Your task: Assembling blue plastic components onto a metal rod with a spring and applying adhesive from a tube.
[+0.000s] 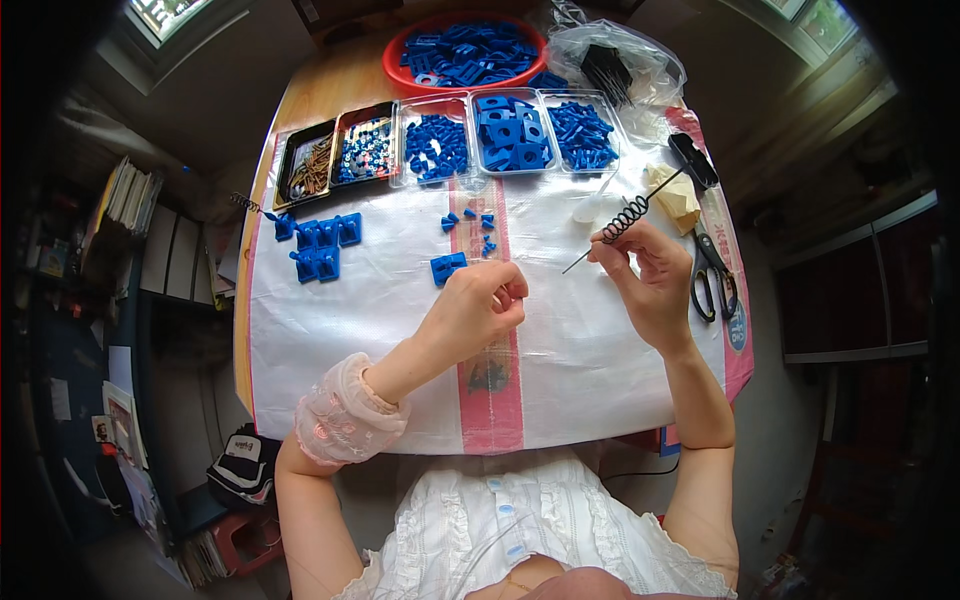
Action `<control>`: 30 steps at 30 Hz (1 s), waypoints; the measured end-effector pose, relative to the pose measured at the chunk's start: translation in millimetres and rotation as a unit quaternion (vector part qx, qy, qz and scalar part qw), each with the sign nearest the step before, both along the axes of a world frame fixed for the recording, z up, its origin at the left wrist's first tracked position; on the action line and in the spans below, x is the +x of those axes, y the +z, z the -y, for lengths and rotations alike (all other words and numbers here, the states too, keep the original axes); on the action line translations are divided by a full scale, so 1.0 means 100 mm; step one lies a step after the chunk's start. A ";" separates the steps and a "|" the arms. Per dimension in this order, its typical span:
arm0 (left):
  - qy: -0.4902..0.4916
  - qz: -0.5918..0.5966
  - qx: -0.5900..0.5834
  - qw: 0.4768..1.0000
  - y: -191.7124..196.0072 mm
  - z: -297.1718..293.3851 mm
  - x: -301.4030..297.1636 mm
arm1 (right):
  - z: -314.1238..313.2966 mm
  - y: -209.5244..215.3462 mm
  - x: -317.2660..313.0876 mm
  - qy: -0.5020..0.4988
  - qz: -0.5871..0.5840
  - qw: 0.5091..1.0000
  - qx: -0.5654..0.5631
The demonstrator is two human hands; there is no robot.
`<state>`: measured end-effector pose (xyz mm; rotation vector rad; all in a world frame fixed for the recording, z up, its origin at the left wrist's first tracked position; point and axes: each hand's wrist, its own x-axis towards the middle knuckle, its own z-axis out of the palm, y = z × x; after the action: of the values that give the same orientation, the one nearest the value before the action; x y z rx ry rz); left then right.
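Observation:
My right hand (655, 285) pinches a black coiled spring wire (625, 219). One straight end points down-left over the table, and the other runs up toward a black block (693, 160); I cannot tell whether they are joined. Left of it, my left hand (478, 312) hovers over the pink stripe with its fingers pinched together; whatever is between them is too small or hidden. Just beyond the left hand lies a blue plastic block (449, 267), with several small blue pegs (487, 222) scattered past it. Assembled blue blocks (318, 245) sit grouped at the left.
Along the back stand clear trays of blue parts (437, 140), a black tray of screws (308, 165) and one of small fittings (364, 145). Behind them is a red basin (392, 62) and a plastic bag (640, 65). Black scissors (708, 280) lie right of my right hand.

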<state>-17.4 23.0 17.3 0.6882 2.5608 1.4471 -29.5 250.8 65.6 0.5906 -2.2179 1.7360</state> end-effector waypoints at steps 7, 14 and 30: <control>-0.009 0.327 0.271 0.905 -0.10 -0.03 0.04 | 0.00 0.00 0.00 -0.005 -0.001 0.999 -0.038; -0.006 0.428 0.401 0.810 -0.22 -0.04 0.04 | -0.01 -0.04 -0.01 -0.009 0.002 0.999 -0.052; 0.013 0.340 0.324 0.883 -0.21 -0.05 0.10 | -0.07 -0.05 0.00 -0.004 0.023 0.999 -0.022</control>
<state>-7.9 27.8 -3.8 0.1259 1.5553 2.0956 -29.9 257.4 60.7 0.5358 -2.2040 1.8063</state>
